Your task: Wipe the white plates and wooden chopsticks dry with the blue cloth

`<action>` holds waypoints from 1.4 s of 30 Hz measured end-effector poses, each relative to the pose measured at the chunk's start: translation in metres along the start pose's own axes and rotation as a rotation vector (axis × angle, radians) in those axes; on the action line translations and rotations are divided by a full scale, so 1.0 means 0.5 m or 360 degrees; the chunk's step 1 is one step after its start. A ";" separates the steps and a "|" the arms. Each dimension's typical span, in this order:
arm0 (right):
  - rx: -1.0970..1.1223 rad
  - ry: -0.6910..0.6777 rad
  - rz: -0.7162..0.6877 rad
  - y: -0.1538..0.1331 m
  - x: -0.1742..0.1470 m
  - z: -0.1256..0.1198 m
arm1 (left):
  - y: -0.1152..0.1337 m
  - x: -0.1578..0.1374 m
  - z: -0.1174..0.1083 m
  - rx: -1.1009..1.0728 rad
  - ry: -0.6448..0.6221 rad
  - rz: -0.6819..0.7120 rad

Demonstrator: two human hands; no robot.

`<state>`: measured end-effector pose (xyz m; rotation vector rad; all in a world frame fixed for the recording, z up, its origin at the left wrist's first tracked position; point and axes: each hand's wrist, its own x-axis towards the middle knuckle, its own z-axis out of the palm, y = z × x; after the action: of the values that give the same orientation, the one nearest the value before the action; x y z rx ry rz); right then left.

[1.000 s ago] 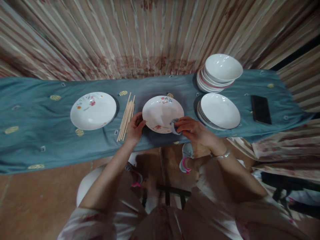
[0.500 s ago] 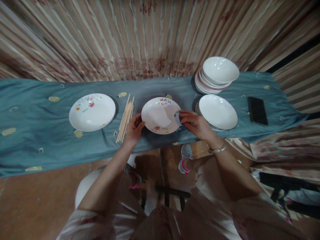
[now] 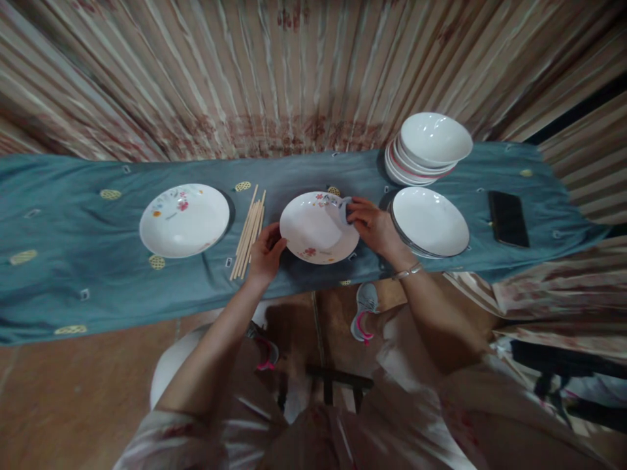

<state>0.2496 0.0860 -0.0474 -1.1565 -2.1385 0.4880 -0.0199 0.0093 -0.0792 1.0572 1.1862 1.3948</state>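
Note:
A white plate with small flowers (image 3: pixel 318 228) is in front of me on the cloth-covered table. My left hand (image 3: pixel 267 251) grips its left edge between thumb and fingers. At the plate's upper right rim, my right hand (image 3: pixel 372 225) pinches a small bluish-grey cloth (image 3: pixel 345 210) against the inner surface; most of the cloth is under the fingers. Several wooden chopsticks (image 3: pixel 248 235) lie just left of my left hand. To the right of my right hand stands a stack of white plates (image 3: pixel 431 222).
Another flowered plate (image 3: pixel 185 222) sits at the left. A stack of white bowls (image 3: pixel 435 140) stands at the back right, near a black phone (image 3: pixel 508 219). The teal tablecloth (image 3: pixel 112 274) covers the narrow table, with a pleated curtain (image 3: pixel 245 78) behind it.
My right hand has moved with the cloth up along the plate's right rim, away from me. My left hand keeps its hold on the left edge.

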 end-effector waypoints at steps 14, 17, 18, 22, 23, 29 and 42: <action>-0.0078 -0.0018 -0.0016 0.014 0.070 0.047 | -0.004 0.002 -0.001 0.0028 -0.0017 0.0023; -0.0105 -0.0033 -0.0045 0.005 0.075 0.054 | -0.006 0.002 -0.002 0.0032 -0.0019 0.0035; -0.0112 -0.0032 -0.0051 0.003 0.076 0.058 | -0.007 0.002 -0.002 0.0040 -0.0019 0.0039; -0.0141 -0.0020 -0.0063 -0.004 0.082 0.076 | -0.007 0.001 -0.003 0.0080 -0.0014 0.0058; -0.0151 -0.0028 -0.0062 -0.005 0.085 0.081 | -0.007 0.002 -0.003 0.0080 -0.0013 0.0059; -0.0256 -0.0080 -0.0044 -0.011 0.104 0.104 | -0.012 0.004 -0.001 0.0013 -0.0014 0.0068; -0.0304 -0.0250 -0.0143 -0.060 0.118 0.127 | -0.015 0.004 0.003 0.0027 0.0018 0.0047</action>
<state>0.1640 0.1181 -0.0538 -1.1507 -2.4046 0.3494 -0.0175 0.0118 -0.0865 1.0839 1.1969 1.4174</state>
